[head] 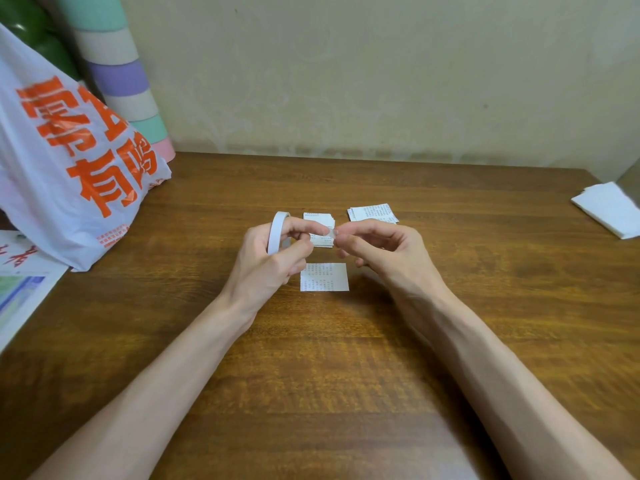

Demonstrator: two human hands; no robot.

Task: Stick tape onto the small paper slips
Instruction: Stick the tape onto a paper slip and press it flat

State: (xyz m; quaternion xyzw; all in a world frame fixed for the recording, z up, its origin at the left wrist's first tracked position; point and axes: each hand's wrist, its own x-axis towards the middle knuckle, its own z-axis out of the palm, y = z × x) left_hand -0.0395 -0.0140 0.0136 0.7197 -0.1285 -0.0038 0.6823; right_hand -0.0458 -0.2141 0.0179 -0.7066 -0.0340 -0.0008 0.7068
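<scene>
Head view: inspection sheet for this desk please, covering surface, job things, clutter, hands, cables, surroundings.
Surface: wooden table, brown grain.
Job's things: tape roll; single slip flat below the hands; slip stack behind them; second stack to its right.
Clutter: plastic bag and printed sheets at left; white paper at right edge.
Hands: left hand grips the tape roll; right hand pinches the tape end.
Cables: nothing seen.
Surroundings: beige wall; striped roll in left corner.

White tape roll (pixel 277 233) stands on edge in my left hand (pixel 273 261); my right hand (pixel 384 247) pinches its tape end (pixel 331 233). One printed slip (pixel 324 277) lies flat below my hands, a slip stack (pixel 320 219) behind my fingertips, a second stack (pixel 373 213) beyond my right hand.
</scene>
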